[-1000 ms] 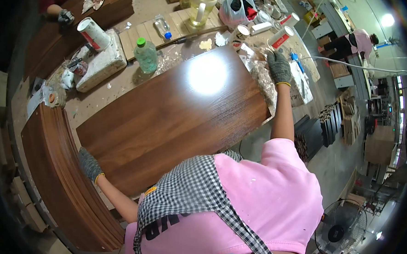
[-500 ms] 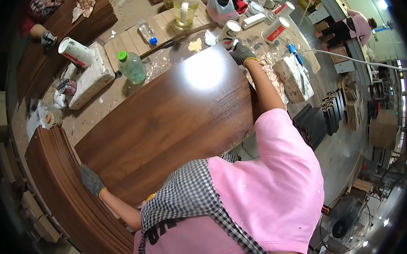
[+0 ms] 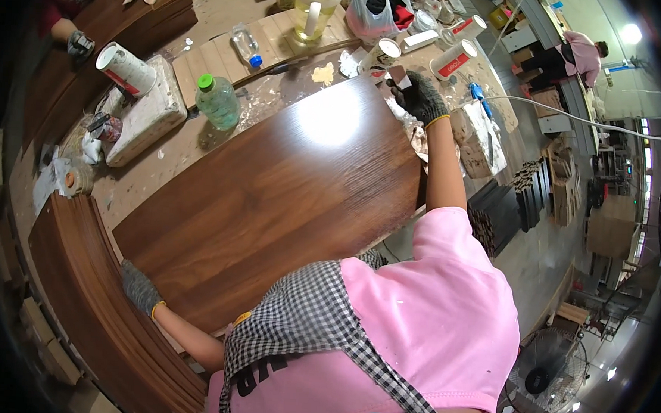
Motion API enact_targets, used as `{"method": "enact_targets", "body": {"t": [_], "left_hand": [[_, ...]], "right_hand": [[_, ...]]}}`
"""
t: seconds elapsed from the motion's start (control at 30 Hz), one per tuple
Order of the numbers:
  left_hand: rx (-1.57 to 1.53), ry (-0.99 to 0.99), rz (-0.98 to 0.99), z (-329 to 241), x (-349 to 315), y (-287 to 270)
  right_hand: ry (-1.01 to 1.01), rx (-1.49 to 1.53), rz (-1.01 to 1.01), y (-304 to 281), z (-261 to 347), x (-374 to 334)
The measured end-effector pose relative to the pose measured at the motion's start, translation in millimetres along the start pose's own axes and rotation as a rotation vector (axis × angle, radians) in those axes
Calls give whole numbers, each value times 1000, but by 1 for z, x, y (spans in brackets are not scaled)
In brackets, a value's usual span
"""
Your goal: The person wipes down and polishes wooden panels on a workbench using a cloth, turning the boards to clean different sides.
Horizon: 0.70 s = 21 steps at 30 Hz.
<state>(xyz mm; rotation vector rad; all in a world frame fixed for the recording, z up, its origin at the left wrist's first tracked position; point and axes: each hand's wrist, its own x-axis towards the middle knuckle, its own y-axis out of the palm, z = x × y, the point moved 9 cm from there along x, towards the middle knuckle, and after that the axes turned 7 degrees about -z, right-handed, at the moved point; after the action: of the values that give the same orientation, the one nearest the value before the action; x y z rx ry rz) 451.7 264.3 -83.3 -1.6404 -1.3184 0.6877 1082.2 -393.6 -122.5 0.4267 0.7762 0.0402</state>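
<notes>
Workshop light falls on a stained table [image 3: 141, 178], where a green-capped bottle [image 3: 218, 105] and a white paper cup [image 3: 383, 54] stand behind the work. One wide brown board [image 3: 271, 196] lies flat on this table, in front of the person. Its upper face appears brown and smooth almost everywhere, and I see no large bare patch, so I judge this face mostly finished, with perhaps small places left. Whether its underside is done, I cannot tell. The gloved left hand [image 3: 141, 290] rests at the board's left end, beside a pile of brown boards [image 3: 102, 284]; its fingers are extended, close together, and seem to hold nothing. Near the far right corner, the gloved right hand [image 3: 423, 101] has bent fingers, holding a small brownish piece [image 3: 399, 77].
</notes>
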Motion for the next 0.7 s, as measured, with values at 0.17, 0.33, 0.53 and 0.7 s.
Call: {"method": "enact_targets", "body": {"t": [0.17,0.33,0.53,0.7], "left_hand": [[20,2,48,-17,-1,2],[50,-11,57,-20,0,-4],[24,-107,119,-29,-10,-5],[-39,-104,72,-5,-3,1]], "right_hand": [[-77,-171,60,22,10,-31],[-1033,-1213,0,115,35,-67],[-990,-1862,-329,121,49,-52],[-943,-1685,-341,137,38,-66]]}}
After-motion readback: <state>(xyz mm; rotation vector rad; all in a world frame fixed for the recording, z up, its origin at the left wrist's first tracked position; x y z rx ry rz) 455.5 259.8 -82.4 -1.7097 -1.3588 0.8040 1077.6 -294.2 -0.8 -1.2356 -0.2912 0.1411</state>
